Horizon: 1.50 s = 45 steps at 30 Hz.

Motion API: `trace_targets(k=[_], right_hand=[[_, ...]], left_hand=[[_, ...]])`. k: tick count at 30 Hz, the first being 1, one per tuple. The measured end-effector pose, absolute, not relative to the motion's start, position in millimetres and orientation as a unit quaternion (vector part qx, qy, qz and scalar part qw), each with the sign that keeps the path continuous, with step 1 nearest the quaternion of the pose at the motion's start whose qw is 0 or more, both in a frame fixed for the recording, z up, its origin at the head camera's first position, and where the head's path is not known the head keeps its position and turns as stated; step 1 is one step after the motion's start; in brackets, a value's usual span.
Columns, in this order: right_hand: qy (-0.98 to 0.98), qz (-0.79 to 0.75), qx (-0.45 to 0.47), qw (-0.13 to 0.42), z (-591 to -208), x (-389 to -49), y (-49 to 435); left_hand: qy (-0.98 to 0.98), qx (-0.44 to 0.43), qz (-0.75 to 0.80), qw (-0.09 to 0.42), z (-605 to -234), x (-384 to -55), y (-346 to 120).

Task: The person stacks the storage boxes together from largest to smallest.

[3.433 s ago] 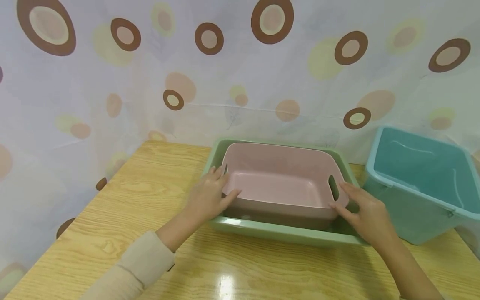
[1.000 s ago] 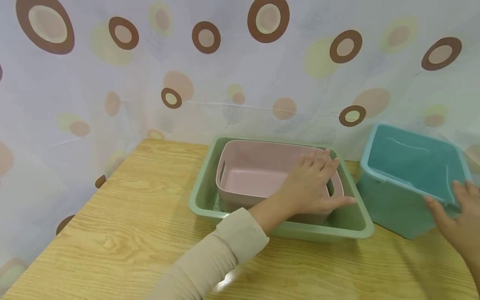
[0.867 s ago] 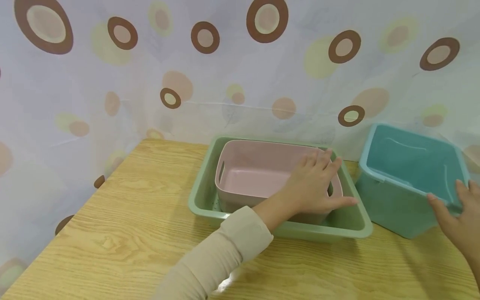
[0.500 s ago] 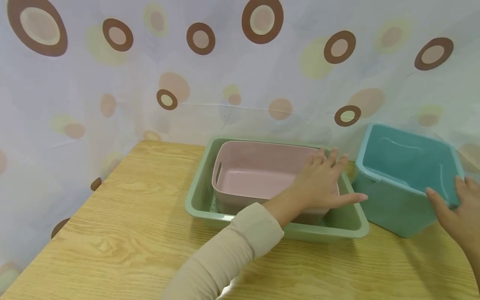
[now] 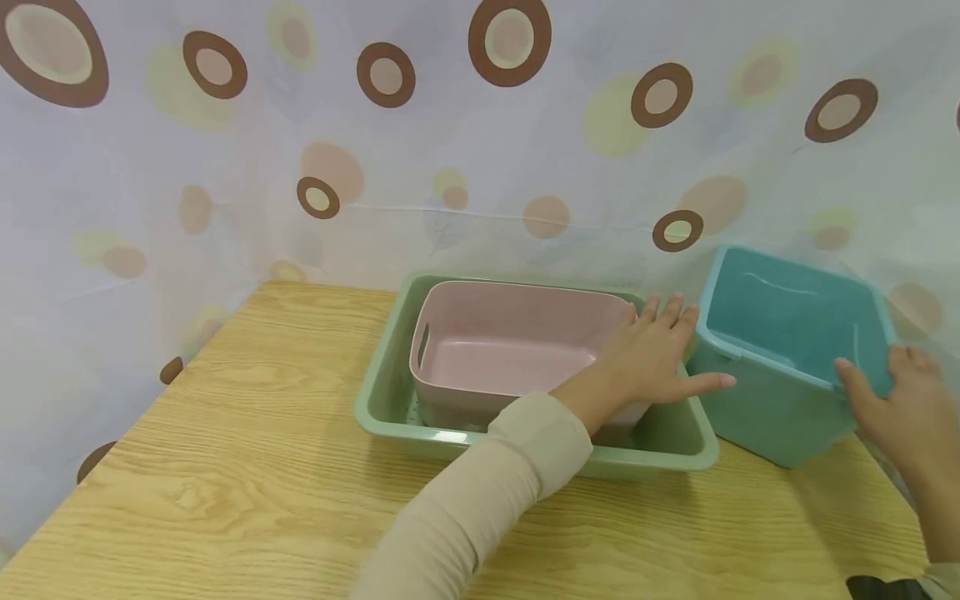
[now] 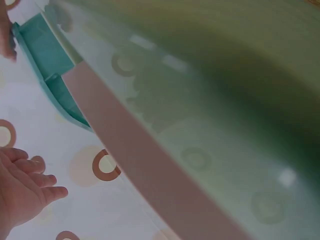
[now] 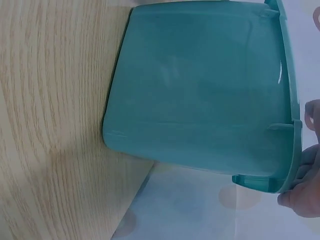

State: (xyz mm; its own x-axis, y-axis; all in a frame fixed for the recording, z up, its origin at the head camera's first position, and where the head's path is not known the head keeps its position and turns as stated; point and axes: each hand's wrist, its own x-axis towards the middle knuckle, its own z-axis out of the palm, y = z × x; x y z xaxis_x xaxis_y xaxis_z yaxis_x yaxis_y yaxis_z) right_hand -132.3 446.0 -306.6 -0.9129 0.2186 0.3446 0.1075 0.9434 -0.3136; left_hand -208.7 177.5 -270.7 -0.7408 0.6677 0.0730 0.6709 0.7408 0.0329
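Note:
A pink storage basket (image 5: pixel 480 333) with handle slots sits inside a wide green plastic basin (image 5: pixel 652 461). My left hand (image 5: pixel 645 350) is over the basket's right end, fingers spread and thumb pointing right, covering the right handle slot. In the left wrist view, that hand (image 6: pixel 27 192) holds nothing and its fingers are apart. To the right stands a deep teal plastic bin (image 5: pixel 772 400), its top open. My right hand (image 5: pixel 903 408) grips the bin's rim at its right front corner, thumb at the front; in the right wrist view, the fingers (image 7: pixel 305 172) wrap the rim.
The wooden table (image 5: pixel 225 467) carries the basin and bin near its back edge. Behind them hangs a pale cloth (image 5: pixel 450 125) printed with brown rings and pastel dots. The table's right edge runs close by the bin.
Both hands were at the pink basket's ends; the right hand has since moved to the teal bin's rim. My left hand has shifted right across the basket. The head view has turned slightly right.

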Motion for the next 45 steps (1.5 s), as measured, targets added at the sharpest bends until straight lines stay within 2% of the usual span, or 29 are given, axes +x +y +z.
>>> trace_targets(k=[14, 19, 29, 35, 45], right_hand=[[-0.96, 0.131, -0.128, 0.21, -312.5, -139.1, 446.8], [-0.961, 0.138, -0.137, 0.198, -313.8, -138.7, 451.6], [-0.96, 0.146, -0.152, 0.182, -314.1, -140.8, 455.3], [-0.961, 0.167, -0.152, 0.157, -315.1, -139.3, 454.6], [-0.961, 0.175, -0.141, 0.16, -315.4, -136.1, 454.8]], left_hand=[[-0.939, -0.343, -0.014, 0.015, -273.6, -218.3, 196.8], [-0.936, -0.352, -0.003, 0.017, -273.6, -216.6, 207.6], [-0.933, -0.358, 0.022, -0.035, -273.7, -215.6, 221.7], [-0.932, -0.359, 0.036, -0.044, -275.9, -217.3, 221.7], [-0.932, -0.353, 0.039, -0.069, -277.2, -217.8, 226.4]])
